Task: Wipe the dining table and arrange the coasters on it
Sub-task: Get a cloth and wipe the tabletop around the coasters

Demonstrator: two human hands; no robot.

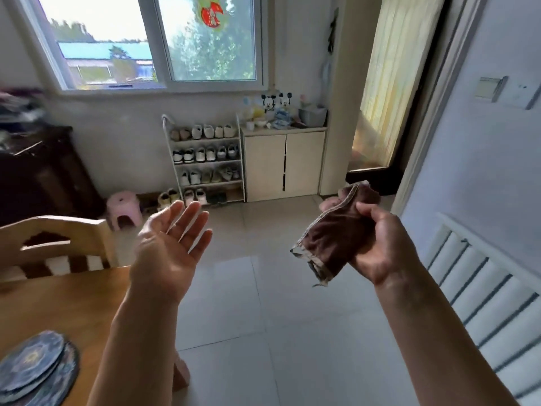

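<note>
Cloth first: a folded dark brown cloth with a pale frayed hem [333, 238] sits in my right hand [377, 244], my fingers and thumb curled round its far edge, so it hangs out to the left of my palm, in the air over the pale tiled floor [263, 317]. My left hand [172, 238] is spread, palm turned up, fingers straight and slightly apart, holding nothing; it hovers just past the right edge of the wooden desk [58, 306]. On the near left corner of that desk lies a small overlapping stack of round dark blue patterned coasters [35, 367], well apart from both my hands. A light wooden chair with a cut-out back [55, 238] stands at the far side of the desk. Farther off, against the far wall under the window [158, 39], a white shoe rack filled with shoes [205, 162] stands beside a cream two-door cabinet [284, 165], and a small pink plastic stool [124, 210] sits on the floor to the left of the rack. A white radiator [480, 300] runs along the right wall.
</note>
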